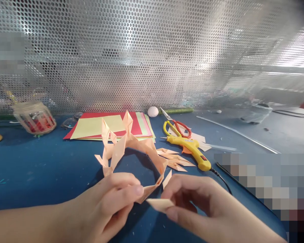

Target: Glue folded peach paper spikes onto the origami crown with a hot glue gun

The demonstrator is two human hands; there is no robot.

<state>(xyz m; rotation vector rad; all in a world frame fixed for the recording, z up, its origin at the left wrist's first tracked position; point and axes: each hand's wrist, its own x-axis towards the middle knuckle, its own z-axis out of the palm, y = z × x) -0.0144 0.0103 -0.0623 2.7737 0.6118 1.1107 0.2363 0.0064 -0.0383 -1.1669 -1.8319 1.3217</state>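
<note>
My left hand (111, 206) pinches the near end of a ring of folded peach paper units (134, 148) that curves up over the blue table. My right hand (195, 206) pinches a single folded peach paper unit (160, 204), its tip close to the ring's open end beside my left fingers. A few loose folded peach units (176, 158) lie on the table just behind the ring.
A stack of red, yellow and green paper sheets (96, 126) lies behind the ring. A yellow glue gun (192, 151) and red-and-yellow scissors (176, 126) sit to the right. A glass jar (35, 118) stands at the left. A perforated metal screen (152, 54) closes the back.
</note>
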